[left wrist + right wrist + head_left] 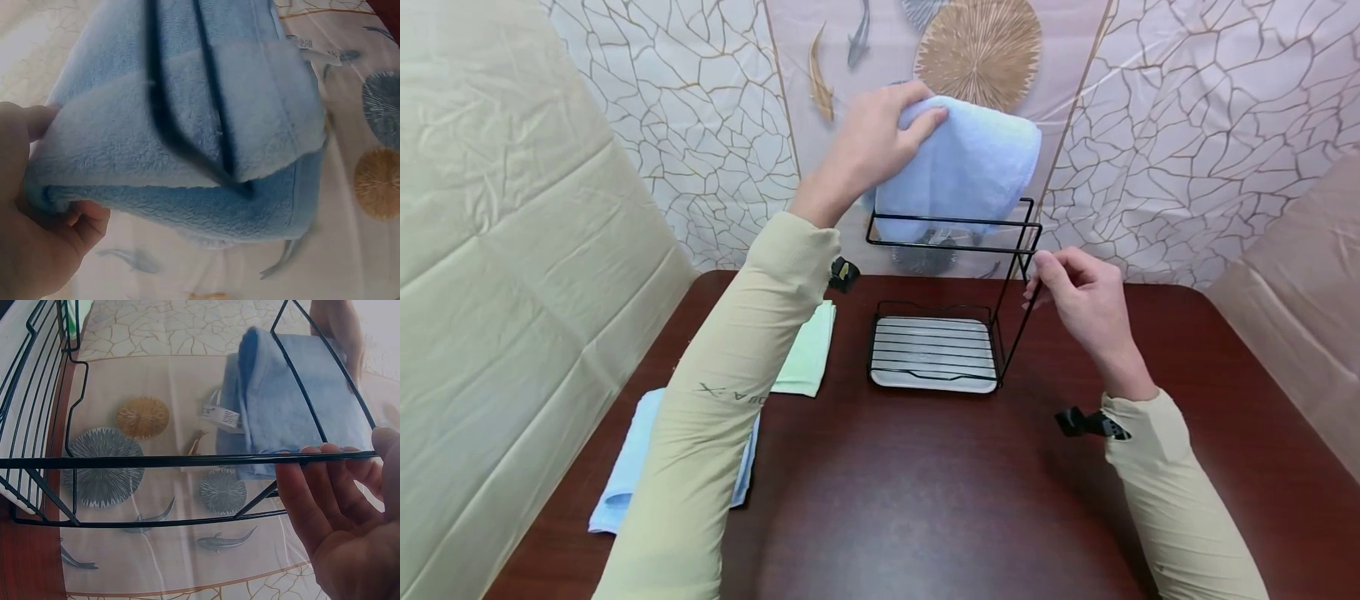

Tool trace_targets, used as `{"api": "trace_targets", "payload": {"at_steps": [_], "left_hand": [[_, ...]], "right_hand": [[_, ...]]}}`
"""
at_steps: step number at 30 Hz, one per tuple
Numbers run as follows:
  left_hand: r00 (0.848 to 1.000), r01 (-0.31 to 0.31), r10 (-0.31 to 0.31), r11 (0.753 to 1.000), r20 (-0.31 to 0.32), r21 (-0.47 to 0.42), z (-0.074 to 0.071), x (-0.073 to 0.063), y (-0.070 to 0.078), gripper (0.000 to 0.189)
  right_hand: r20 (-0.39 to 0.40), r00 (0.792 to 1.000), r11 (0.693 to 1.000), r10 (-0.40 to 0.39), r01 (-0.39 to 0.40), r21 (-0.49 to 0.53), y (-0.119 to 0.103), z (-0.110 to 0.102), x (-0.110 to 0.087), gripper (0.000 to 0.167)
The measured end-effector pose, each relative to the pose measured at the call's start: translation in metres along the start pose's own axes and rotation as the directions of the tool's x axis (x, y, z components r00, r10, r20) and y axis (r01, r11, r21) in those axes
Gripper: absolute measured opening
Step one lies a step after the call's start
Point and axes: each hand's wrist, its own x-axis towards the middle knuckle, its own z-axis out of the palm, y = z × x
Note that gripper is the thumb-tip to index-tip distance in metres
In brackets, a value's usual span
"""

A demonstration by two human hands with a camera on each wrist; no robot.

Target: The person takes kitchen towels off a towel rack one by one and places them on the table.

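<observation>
My left hand (880, 137) pinches the upper left edge of a folded light-blue towel (970, 158), thumb on the near side. In the head view the towel hangs behind the top bars of a black wire rack (955, 246). The left wrist view shows the towel's fold (181, 119), with fingers under its edge and blurred rack bars in front. My right hand (1078, 304) grips the rack's right upright, and in the right wrist view its fingers (306, 500) curl around that bar. A white tray (932, 379) sits under the rack's lower wires.
Another blue towel (632, 450) lies on the left of the dark red table (925, 500), partly under my left sleeve. A pale green cloth (808, 354) is beside it, left of the rack. A patterned curtain (700, 125) hangs behind the table.
</observation>
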Motion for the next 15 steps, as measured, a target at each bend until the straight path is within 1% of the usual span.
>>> {"api": "trace_targets", "payload": {"at_steps": [2, 5, 8, 10, 13, 15], "left_hand": [[1.000, -0.009, 0.009, 1.000, -0.020, 0.000, -0.003, -0.001, 0.004, 0.029], [0.998, -0.020, 0.018, 0.999, -0.056, -0.030, -0.007, -0.002, 0.009, 0.028], [0.994, -0.029, 0.023, 0.998, -0.109, -0.057, -0.013, -0.003, 0.014, 0.027], [0.989, -0.038, 0.025, 0.996, -0.148, -0.086, -0.018, -0.005, 0.018, 0.027], [0.975, -0.070, 0.040, 0.989, -0.218, -0.134, -0.027, -0.010, 0.024, 0.026], [0.968, -0.079, 0.037, 0.984, -0.249, -0.162, -0.033, -0.013, 0.029, 0.025]], "right_hand": [[0.000, 1.000, 1.000, 0.001, -0.001, -0.005, -0.001, 0.000, 0.000, 0.021], [0.001, 1.000, 1.000, 0.003, -0.003, 0.004, 0.000, -0.001, -0.001, 0.021], [0.001, 1.000, 1.000, 0.001, -0.001, 0.012, 0.001, -0.002, -0.002, 0.022], [-0.001, 1.000, 1.000, -0.001, 0.001, 0.005, 0.001, -0.002, -0.001, 0.023], [-0.003, 1.000, 1.000, -0.002, 0.002, -0.002, 0.000, -0.001, -0.001, 0.027], [-0.006, 1.000, 1.000, 0.003, -0.003, -0.007, -0.001, -0.001, 0.000, 0.030]]}}
